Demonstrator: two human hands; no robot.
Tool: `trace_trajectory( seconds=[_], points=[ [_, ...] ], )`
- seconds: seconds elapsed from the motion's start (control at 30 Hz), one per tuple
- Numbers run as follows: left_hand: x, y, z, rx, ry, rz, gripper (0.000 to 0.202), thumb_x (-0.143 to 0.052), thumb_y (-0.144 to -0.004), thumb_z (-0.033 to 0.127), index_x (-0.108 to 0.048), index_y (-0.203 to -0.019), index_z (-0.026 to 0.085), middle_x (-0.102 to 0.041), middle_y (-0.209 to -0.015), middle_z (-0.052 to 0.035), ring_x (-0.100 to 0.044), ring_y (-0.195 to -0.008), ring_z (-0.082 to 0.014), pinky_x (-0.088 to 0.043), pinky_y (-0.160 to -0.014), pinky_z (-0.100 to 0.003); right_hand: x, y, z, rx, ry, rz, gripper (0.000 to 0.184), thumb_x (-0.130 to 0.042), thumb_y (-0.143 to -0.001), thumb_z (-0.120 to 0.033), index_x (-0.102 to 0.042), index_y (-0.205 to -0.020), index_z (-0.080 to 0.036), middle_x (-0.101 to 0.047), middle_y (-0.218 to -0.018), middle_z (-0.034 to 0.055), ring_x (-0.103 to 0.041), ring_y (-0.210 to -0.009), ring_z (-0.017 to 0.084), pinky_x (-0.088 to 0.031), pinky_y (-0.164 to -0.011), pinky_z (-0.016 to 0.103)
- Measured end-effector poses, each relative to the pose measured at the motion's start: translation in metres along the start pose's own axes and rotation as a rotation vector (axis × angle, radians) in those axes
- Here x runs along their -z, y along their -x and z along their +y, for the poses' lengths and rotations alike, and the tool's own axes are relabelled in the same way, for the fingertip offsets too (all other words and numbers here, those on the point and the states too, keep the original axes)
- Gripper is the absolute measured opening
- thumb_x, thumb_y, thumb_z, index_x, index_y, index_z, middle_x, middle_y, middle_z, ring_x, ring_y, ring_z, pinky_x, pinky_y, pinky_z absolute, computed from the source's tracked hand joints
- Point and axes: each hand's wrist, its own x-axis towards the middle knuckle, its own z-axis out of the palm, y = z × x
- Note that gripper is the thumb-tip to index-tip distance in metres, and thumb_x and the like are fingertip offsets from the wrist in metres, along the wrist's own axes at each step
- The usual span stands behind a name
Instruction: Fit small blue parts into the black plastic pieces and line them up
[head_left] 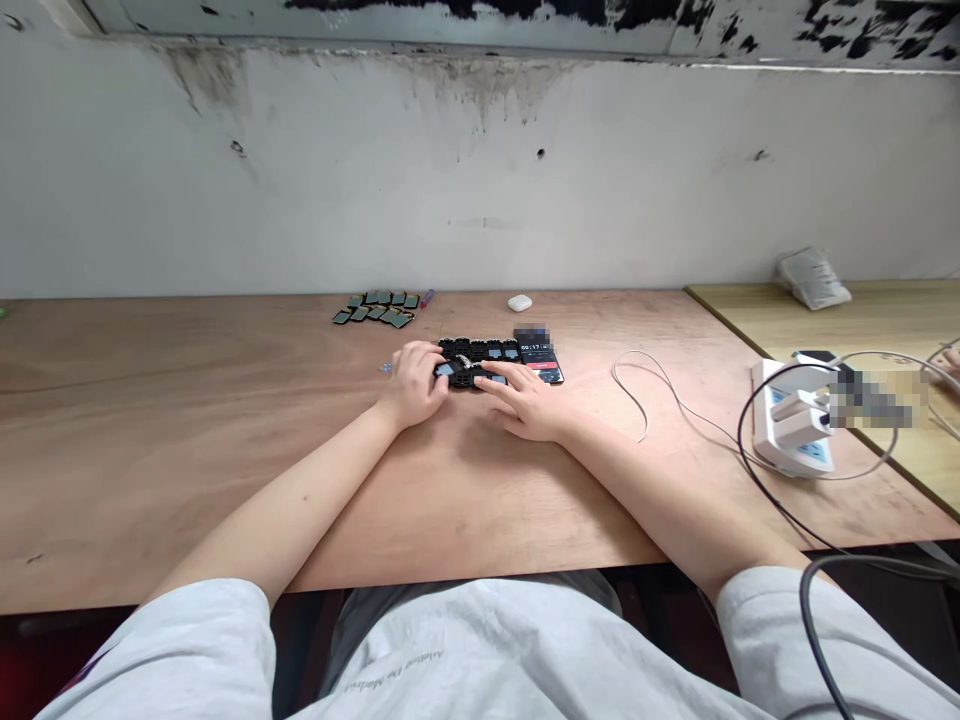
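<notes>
In the head view, two rows of black plastic parts (469, 348), some with pale blue squares, lie on the table between my hands. My left hand (416, 385) closes its bent fingers and thumb round the left end of the front row. My right hand (529, 402) reaches over the right side of that row, fingers stretched and apart, the fingertips touching the parts. Something thin and whitish (465, 362) lies across the middle; its kind is too small to tell. A phone (541, 370) with a lit timer screen lies just behind my right hand.
Several small green boards (382, 312) lie at the back left, beside a screwdriver (427, 298). A white earbud case (519, 302) rests near the wall. To the right stands a white power strip (787, 440) with plugs and looping cables. Another person's hand (951, 365) shows at the right edge.
</notes>
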Motion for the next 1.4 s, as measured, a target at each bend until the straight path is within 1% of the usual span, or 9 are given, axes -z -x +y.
trace_trajectory(
  seconds=[0.1,0.2,0.33,0.5,0.77,1.0,1.13,1.3,1.4],
  points=[
    [-0.006,-0.003,-0.026,0.234,-0.023,0.122,0.027,-0.046,-0.096,0.03,-0.07,-0.092,0.02,-0.07,-0.119,-0.0143,-0.051,-0.127,-0.0355,-0.041,-0.109,-0.054,0.001,-0.001,-0.002,0.038,-0.008,-0.071,0.057,-0.059,-0.103,-0.032,-0.044,-0.158,-0.03,-0.043,-0.162,0.0151,-0.047,-0.144,0.034,-0.046,-0.114,0.058],
    [-0.01,-0.005,-0.049,0.397,0.012,0.108,0.033,-0.043,-0.097,0.032,-0.066,-0.076,0.021,-0.071,-0.104,-0.014,-0.057,-0.114,-0.0324,-0.044,-0.106,-0.05,0.0,-0.001,-0.001,0.039,0.001,-0.089,0.051,-0.06,-0.102,-0.032,-0.052,-0.152,-0.026,-0.047,-0.159,0.0162,-0.05,-0.14,0.035,-0.048,-0.112,0.058],
    [-0.012,-0.003,-0.063,0.534,0.046,0.086,0.035,-0.039,-0.098,0.032,-0.062,-0.072,0.022,-0.072,-0.101,-0.0126,-0.058,-0.109,-0.0303,-0.045,-0.103,-0.047,-0.002,0.0,0.003,0.036,0.016,-0.095,0.042,-0.06,-0.102,-0.032,-0.059,-0.143,-0.022,-0.05,-0.156,0.0176,-0.052,-0.135,0.034,-0.049,-0.11,0.056],
    [-0.008,-0.003,-0.054,0.571,-0.048,0.008,0.04,-0.032,-0.102,0.033,-0.064,-0.082,0.021,-0.073,-0.102,-0.014,-0.06,-0.108,-0.0313,-0.044,-0.098,-0.046,-0.001,-0.001,0.003,0.066,0.01,-0.11,0.032,-0.059,-0.104,-0.036,-0.067,-0.13,-0.019,-0.055,-0.15,0.0175,-0.055,-0.129,0.033,-0.049,-0.109,0.053],
    [-0.001,-0.006,-0.044,0.618,-0.034,-0.049,0.04,-0.03,-0.107,0.034,-0.064,-0.121,0.02,-0.077,-0.09,-0.011,-0.067,-0.104,-0.0314,-0.039,-0.098,-0.047,-0.001,-0.002,0.003,0.077,-0.005,-0.094,0.025,-0.06,-0.103,-0.035,-0.07,-0.122,-0.021,-0.059,-0.145,0.0167,-0.057,-0.125,0.032,-0.049,-0.106,0.053],
    [0.005,-0.007,-0.042,0.722,0.021,-0.002,0.043,-0.028,-0.109,0.039,-0.065,-0.122,0.021,-0.076,-0.083,-0.0075,-0.072,-0.095,-0.0285,-0.041,-0.099,-0.044,-0.002,-0.002,0.004,0.094,-0.001,-0.086,0.025,-0.058,-0.104,-0.036,-0.071,-0.119,-0.02,-0.059,-0.144,0.0159,-0.057,-0.123,0.03,-0.05,-0.106,0.051],
    [0.008,-0.009,-0.039,0.768,0.024,-0.003,0.042,-0.03,-0.108,0.04,-0.067,-0.113,0.021,-0.075,-0.078,-0.0071,-0.072,-0.089,-0.0281,-0.043,-0.095,-0.042,-0.001,-0.002,0.003,0.102,0.007,-0.084,0.024,-0.057,-0.105,-0.036,-0.071,-0.115,-0.02,-0.06,-0.143,0.0159,-0.058,-0.12,0.03,-0.051,-0.105,0.051],
    [0.008,-0.008,-0.038,0.735,0.029,0.012,0.041,-0.028,-0.109,0.04,-0.064,-0.107,0.022,-0.072,-0.076,-0.0053,-0.07,-0.082,-0.026,-0.042,-0.093,-0.04,-0.001,-0.002,0.004,0.105,-0.008,-0.085,0.023,-0.057,-0.104,-0.034,-0.071,-0.115,-0.02,-0.061,-0.142,0.0164,-0.059,-0.118,0.03,-0.052,-0.103,0.051],
    [0.006,-0.007,-0.038,0.656,-0.049,-0.002,0.038,-0.029,-0.108,0.038,-0.064,-0.106,0.023,-0.074,-0.086,-0.0074,-0.067,-0.091,-0.0272,-0.038,-0.096,-0.043,-0.002,-0.002,0.004,0.109,-0.006,-0.085,0.023,-0.057,-0.105,-0.034,-0.071,-0.114,-0.019,-0.061,-0.141,0.0166,-0.06,-0.117,0.029,-0.053,-0.103,0.05]
  ],
)
